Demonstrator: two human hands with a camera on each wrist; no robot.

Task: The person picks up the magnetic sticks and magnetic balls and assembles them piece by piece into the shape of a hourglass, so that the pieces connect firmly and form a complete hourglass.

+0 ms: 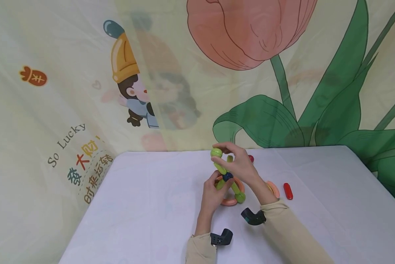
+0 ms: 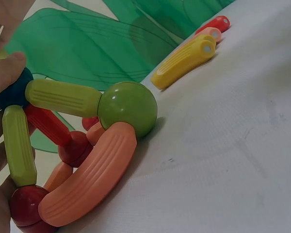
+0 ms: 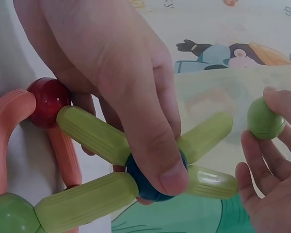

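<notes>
My left hand [image 1: 211, 196] grips the blue ball [image 3: 150, 177] at the hub of a model of balls and rods, its thumb across the ball. Two lime-green rods slope down from the hub, one to a green ball [image 2: 128, 109], another to a red ball [image 2: 31, 206]. Curved orange pieces [image 2: 94, 177] and more red balls form the base ring on the table. Two further lime rods [image 3: 206, 136] stick up from the hub with free ends. Above them my right hand [image 1: 238, 163] pinches a second green ball [image 3: 265, 119] between thumb and fingers, close to the rod tips.
On the white table [image 1: 144, 205], right of the model, lie a red rod [image 1: 288, 191], a curved pink piece [image 1: 274, 189] and a yellow piece [image 2: 184, 60]. A printed cloth [image 1: 171, 73] hangs behind the table's back edge.
</notes>
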